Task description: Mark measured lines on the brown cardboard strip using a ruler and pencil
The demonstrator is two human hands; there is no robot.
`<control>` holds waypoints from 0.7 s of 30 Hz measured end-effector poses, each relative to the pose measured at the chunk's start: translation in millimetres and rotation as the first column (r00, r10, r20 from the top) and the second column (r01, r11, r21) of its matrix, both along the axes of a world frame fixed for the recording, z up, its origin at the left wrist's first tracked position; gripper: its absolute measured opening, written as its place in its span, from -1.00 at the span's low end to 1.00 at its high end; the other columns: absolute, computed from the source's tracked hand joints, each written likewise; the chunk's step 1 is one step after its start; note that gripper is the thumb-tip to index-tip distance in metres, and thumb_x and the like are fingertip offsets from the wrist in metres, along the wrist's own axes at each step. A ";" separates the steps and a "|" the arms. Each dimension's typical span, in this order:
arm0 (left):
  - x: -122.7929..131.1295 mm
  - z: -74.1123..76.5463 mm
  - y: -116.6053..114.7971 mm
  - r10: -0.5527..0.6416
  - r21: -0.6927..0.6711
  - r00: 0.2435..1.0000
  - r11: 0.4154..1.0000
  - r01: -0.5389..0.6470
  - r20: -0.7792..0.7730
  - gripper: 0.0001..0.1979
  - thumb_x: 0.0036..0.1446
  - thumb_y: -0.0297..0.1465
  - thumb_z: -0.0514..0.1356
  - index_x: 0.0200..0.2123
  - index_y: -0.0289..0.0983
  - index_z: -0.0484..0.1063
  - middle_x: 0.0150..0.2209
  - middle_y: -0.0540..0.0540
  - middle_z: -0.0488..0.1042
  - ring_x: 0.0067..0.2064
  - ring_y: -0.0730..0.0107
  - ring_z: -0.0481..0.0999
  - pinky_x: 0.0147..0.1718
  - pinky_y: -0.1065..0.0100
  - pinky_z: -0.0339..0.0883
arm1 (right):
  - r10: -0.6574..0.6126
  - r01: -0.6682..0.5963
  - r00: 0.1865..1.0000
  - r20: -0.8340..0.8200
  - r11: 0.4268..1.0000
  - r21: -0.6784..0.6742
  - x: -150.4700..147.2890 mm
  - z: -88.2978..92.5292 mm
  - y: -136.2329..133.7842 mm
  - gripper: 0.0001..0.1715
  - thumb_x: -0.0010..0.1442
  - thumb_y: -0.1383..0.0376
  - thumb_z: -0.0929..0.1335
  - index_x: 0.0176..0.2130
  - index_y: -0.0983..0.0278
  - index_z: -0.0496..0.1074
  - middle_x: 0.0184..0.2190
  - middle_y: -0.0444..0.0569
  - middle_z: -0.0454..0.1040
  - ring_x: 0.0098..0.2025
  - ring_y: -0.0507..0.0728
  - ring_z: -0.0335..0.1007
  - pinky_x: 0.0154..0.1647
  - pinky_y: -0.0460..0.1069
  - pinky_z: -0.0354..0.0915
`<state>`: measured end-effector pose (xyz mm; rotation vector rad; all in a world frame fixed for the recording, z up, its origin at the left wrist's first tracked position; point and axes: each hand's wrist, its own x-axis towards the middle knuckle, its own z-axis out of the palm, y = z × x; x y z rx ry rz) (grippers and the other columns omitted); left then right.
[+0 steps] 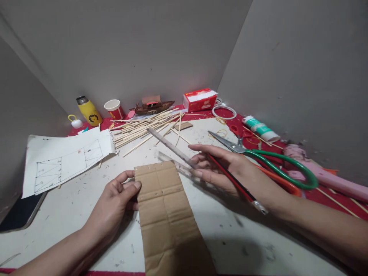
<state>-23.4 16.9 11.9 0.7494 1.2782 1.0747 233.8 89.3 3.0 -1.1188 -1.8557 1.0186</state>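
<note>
The brown cardboard is nearest, on or just over the white counter; I can't tell which. At the cardboard's left side, the left hand pinches its edge. Right of the cardboard, the right hand grips a blurry clear ruler and a red and black pencil. Past the cardboard, to the right, lie green scissors. Straight past the cardboard are thin sticks, then a toy boat.
</note>
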 end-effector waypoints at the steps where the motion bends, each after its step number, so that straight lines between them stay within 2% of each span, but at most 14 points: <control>1: -0.1 -0.6 0.6 0.000 0.007 1.000 1.000 0.000 -0.009 -0.67 0.09 -0.28 0.39 -0.14 -0.22 0.39 -0.45 0.03 0.49 -0.47 0.49 0.44 -0.49 0.49 0.30 | -0.012 0.011 1.000 0.017 0.999 0.043 1.2 -0.4 1.7 -0.36 0.13 0.08 0.44 0.13 0.28 0.41 -0.19 0.07 0.57 -0.21 0.19 0.57 -0.15 0.08 0.52; 5: -0.7 -4.3 0.7 -0.008 0.033 1.000 0.999 0.009 -0.018 -0.66 0.11 -0.26 0.38 -0.12 -0.21 0.38 -0.48 0.06 0.46 -0.50 0.50 0.41 -0.52 0.51 0.28 | -0.054 0.034 0.994 0.099 0.980 0.198 3.3 -0.2 4.6 -0.35 0.17 0.17 0.40 0.21 0.29 0.36 -0.12 0.11 0.59 -0.19 0.18 0.57 -0.07 0.12 0.49; 9: -1.7 -4.6 -1.3 0.004 0.040 1.000 0.999 -0.005 0.018 -0.65 0.08 -0.27 0.40 -0.13 -0.19 0.36 -0.50 0.09 0.46 -0.51 0.50 0.43 -0.49 0.49 0.30 | -0.038 -0.002 0.991 0.132 0.956 0.292 2.5 -2.8 6.1 -0.39 0.19 0.25 0.37 0.21 0.32 0.36 -0.13 0.09 0.60 -0.33 0.10 0.52 -0.21 0.04 0.48; 14: -0.9 -0.1 -1.0 0.048 0.037 0.999 0.998 -0.048 0.003 -0.60 0.02 -0.33 0.43 -0.13 -0.18 0.34 -0.47 0.09 0.48 -0.50 0.49 0.45 -0.48 0.49 0.34 | -0.046 0.002 0.990 0.136 0.951 0.310 1.1 -12.8 10.6 -0.39 0.18 0.26 0.35 0.20 0.31 0.37 -0.19 -0.01 0.59 -0.47 0.02 0.40 -0.32 -0.03 0.44; 16: 0.0 0.7 -0.6 0.055 0.045 0.998 0.998 -0.055 -0.003 -0.59 0.01 -0.33 0.43 -0.13 -0.19 0.34 -0.48 0.10 0.46 -0.52 0.52 0.42 -0.52 0.51 0.30 | -0.056 0.009 0.987 0.150 0.954 0.299 0.3 -14.3 11.3 -0.39 0.18 0.25 0.34 0.20 0.32 0.38 -0.28 -0.05 0.57 -0.49 0.02 0.37 -0.34 -0.02 0.42; 18: 0.9 0.6 -0.5 0.063 0.055 0.998 0.997 -0.063 -0.007 -0.61 0.02 -0.33 0.42 -0.14 -0.19 0.34 -0.52 0.13 0.42 -0.56 0.56 0.36 -0.55 0.54 0.25 | -0.053 0.001 0.984 0.168 0.954 0.298 -0.7 -13.4 11.3 -0.40 0.18 0.24 0.34 0.19 0.35 0.39 -0.35 -0.07 0.55 -0.49 0.05 0.38 -0.35 -0.01 0.42; 21: 1.5 -0.1 -1.0 0.081 0.076 0.997 0.994 -0.080 -0.012 -0.62 0.03 -0.32 0.41 -0.14 -0.19 0.35 -0.59 0.18 0.33 -0.60 0.59 0.27 -0.58 0.55 0.19 | -0.026 -0.034 0.982 0.186 0.948 0.316 -1.8 -10.1 11.3 -0.43 0.19 0.25 0.33 0.17 0.34 0.39 -0.29 -0.02 0.56 -0.40 0.08 0.46 -0.28 0.02 0.44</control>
